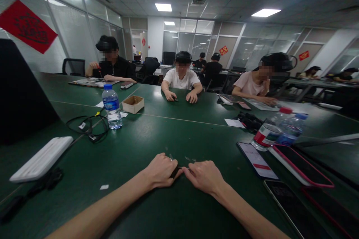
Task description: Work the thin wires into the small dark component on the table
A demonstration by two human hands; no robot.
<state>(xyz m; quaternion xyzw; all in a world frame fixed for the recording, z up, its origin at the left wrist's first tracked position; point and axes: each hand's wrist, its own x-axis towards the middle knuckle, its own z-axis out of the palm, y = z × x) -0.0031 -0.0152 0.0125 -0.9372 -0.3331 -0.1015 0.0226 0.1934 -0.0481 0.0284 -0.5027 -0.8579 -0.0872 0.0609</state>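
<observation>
L hand [160,170] round dark obj [175,172]

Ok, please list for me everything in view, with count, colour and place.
table: one, green, foreground
panel: one, black, left edge
slab: one, white, left
cable bundle: one, black, left
bottles: three, clear, one left, two right
open box: one, pale brown, left of middle
paper scraps: several, white, on table
phones: at least three, mostly dark, right
people: at least seven, mixed clothing, beyond
chairs: several, black, background
wall signs: at least four, red, background
lights: several, white, ceiling
left hand: one, bare, lower middle
right hand: one, bare, beside it
</observation>
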